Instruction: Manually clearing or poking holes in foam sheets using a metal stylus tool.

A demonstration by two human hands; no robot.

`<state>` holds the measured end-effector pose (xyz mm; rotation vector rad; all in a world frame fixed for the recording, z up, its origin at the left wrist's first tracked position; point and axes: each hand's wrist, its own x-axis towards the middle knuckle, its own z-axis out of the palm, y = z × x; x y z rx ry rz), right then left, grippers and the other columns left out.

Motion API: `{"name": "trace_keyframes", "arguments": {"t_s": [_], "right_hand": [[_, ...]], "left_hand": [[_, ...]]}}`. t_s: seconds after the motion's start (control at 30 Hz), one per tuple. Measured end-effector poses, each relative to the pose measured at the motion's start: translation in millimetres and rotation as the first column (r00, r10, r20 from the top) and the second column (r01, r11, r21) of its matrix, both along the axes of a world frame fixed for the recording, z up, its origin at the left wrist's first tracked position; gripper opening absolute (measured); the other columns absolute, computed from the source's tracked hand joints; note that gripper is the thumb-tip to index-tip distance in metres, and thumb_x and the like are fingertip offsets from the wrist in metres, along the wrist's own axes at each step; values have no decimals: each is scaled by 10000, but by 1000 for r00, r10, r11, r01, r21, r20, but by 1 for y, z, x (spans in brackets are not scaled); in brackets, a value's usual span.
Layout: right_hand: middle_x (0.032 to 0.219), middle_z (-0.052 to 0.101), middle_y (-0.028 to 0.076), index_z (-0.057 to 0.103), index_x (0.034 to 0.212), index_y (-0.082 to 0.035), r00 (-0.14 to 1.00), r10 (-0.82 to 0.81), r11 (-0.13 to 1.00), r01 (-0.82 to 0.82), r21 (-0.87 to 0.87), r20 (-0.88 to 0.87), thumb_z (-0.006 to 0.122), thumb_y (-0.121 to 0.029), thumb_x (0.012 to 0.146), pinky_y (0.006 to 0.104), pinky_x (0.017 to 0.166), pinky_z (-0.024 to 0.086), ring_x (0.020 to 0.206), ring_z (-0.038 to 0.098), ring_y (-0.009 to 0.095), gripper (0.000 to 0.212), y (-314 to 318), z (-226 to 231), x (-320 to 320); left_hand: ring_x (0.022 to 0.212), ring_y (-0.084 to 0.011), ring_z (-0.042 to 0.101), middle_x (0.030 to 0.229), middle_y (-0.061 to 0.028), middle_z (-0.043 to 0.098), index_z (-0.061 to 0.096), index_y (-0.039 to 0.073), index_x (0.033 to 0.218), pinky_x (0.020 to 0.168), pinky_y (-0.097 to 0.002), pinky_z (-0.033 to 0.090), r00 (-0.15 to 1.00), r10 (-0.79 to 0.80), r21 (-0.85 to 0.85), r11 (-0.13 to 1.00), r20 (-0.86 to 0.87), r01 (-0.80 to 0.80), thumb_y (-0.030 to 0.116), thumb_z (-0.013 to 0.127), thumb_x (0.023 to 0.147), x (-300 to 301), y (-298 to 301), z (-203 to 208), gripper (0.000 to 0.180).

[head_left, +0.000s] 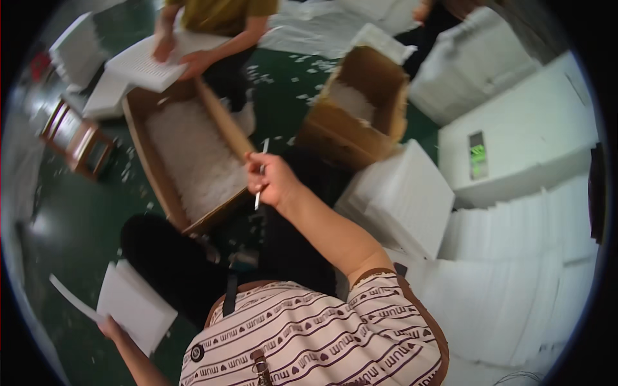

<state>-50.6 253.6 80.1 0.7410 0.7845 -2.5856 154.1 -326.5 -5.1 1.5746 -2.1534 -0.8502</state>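
My left hand (112,329) is low on the left, closed on the end of a long, thin white foam strip (74,297) that curves out to the left. Close beside it, white foam sheets (136,303) stand partly overlapped by my fingers. Near the middle, my right hand (275,180) grips a slim white stick (258,199), its ends sticking out above and below the fist. That hand hovers by the near right corner of a long cardboard box (151,168), which holds many small white scraps (193,154).
Across the box a person (222,22) handles a white perforated sheet (145,67). A second cardboard box (318,132) and white foam blocks (412,193) stand to the right. A small wooden chair (80,138) is at left. Scraps litter the green floor (64,206).
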Motion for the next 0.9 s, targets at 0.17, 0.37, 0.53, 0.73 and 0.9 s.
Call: {"name": "trace_keyframes", "arguments": {"t_s": [0.17,0.37,0.53,0.73,0.9], "right_hand": [[702,570,9,627,946,-93,996,88,993,-89,-78,-13,584,-113,897,203,396,240,403,297,43,69,-10,-10,-1],[826,676,75,638,997,-103,988,99,995,-102,-22,-115,582,-246,930,201,397,258,391,317,38,167,11,-15,-1],[846,679,81,630,1020,-85,987,-153,947,159,278,-42,598,-348,937,193,390,274,411,379,40,278,27,9,-2],[869,672,104,618,1038,-18,974,225,887,-195,419,-25,613,-422,924,193,426,363,508,518,93,420,88,-9,-16],[898,673,146,606,1028,41,974,227,687,-144,713,-22,671,-357,897,279,628,540,715,642,189,425,120,-33,-55]], "left_hand": [[855,-290,605,1006,-189,643,606,-55,1077,786,-365,497,938,130,314,949,-322,-24,126,602,754,26,-28,69,370],[933,-242,564,1077,-142,617,583,-12,1124,854,-351,449,531,171,507,628,-830,591,68,535,742,-54,168,174,393],[1100,-365,525,1276,-237,541,431,-42,1351,970,-417,389,617,152,634,138,-773,761,127,505,682,-81,248,132,694],[1075,-369,538,1255,-221,550,433,-7,1365,915,-407,428,754,-38,755,-48,-656,654,105,500,642,-124,261,89,735],[944,-341,555,1092,-234,580,537,-69,1179,811,-386,472,738,-361,810,-102,-571,577,101,525,636,-178,265,63,568]]}}
